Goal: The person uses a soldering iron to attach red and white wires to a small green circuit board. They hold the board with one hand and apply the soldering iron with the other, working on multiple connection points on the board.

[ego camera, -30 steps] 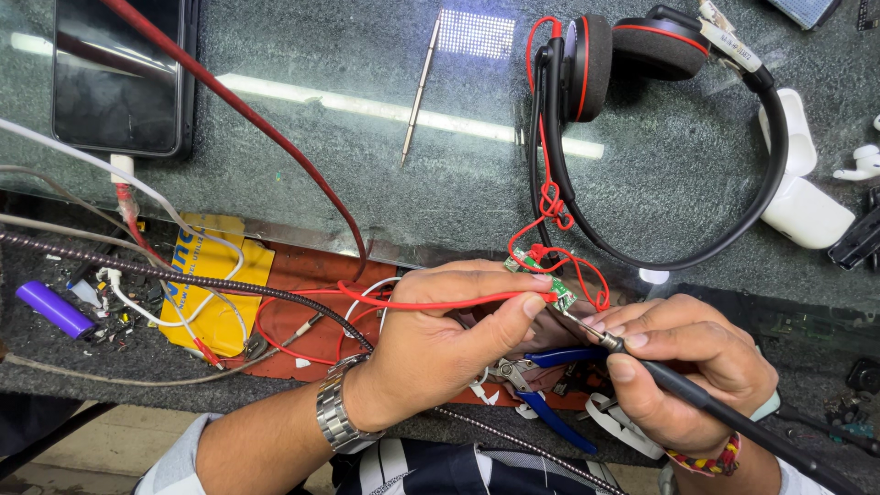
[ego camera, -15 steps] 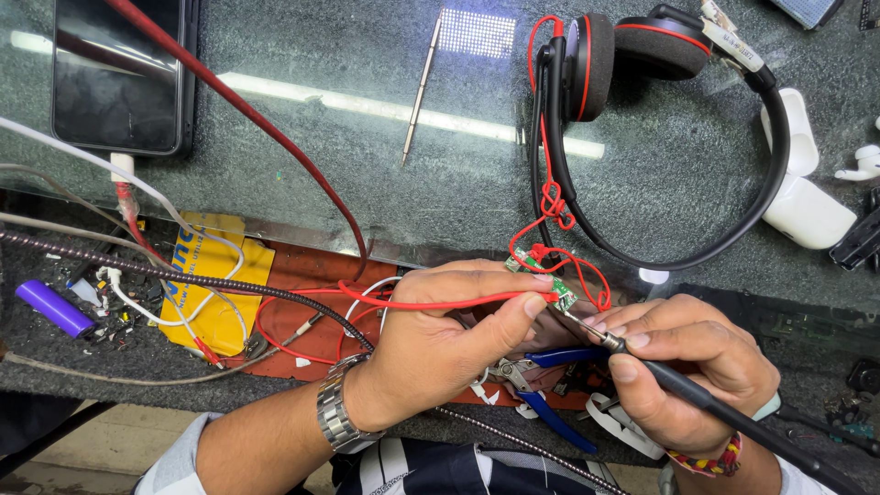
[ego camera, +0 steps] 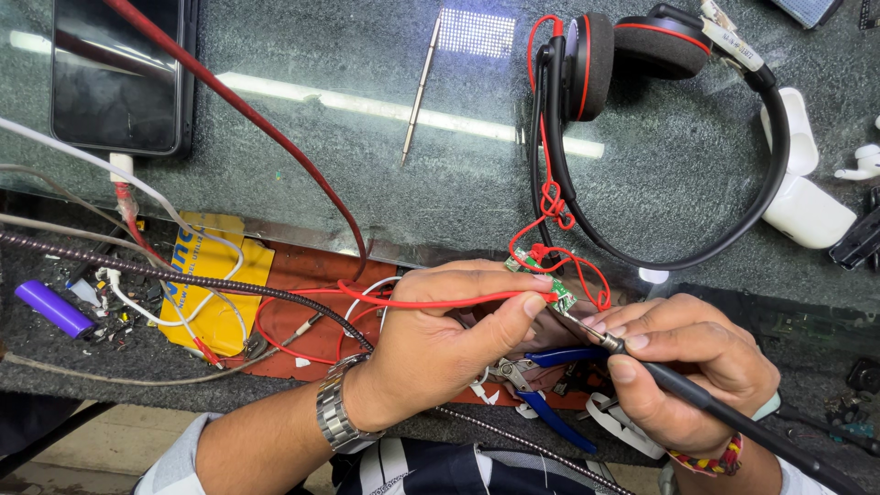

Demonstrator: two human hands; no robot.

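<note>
A small green circuit board (ego camera: pixel 550 280) sits just right of the frame's middle, thin and narrow, with looping red wires (ego camera: pixel 559 247) tied in a knot above it and running up to a black headset (ego camera: pixel 660 137) with red trim in the upper right. One long red wire (ego camera: pixel 431 301) stretches left from the board across the knuckles.

The left hand (ego camera: pixel 440 344) comes in from the lower left, a metal watch (ego camera: pixel 337 414) on its wrist, thumb and forefinger pinched shut on that red wire right at the board's edge. The right hand (ego camera: pixel 683 367) enters from the lower right, wearing a coloured thread band, and grips a black soldering iron (ego camera: pixel 706 403) like a pen; the iron's slim metal tip slants up to the left and meets the board.

Blue-handled pliers (ego camera: pixel 536 385) lie under the hands. A dark phone (ego camera: pixel 115 73) rests upper left, a thin metal rod (ego camera: pixel 419 92) top centre, a white earbud case (ego camera: pixel 802 183) at the right edge, a purple lighter (ego camera: pixel 53 308) at left.
</note>
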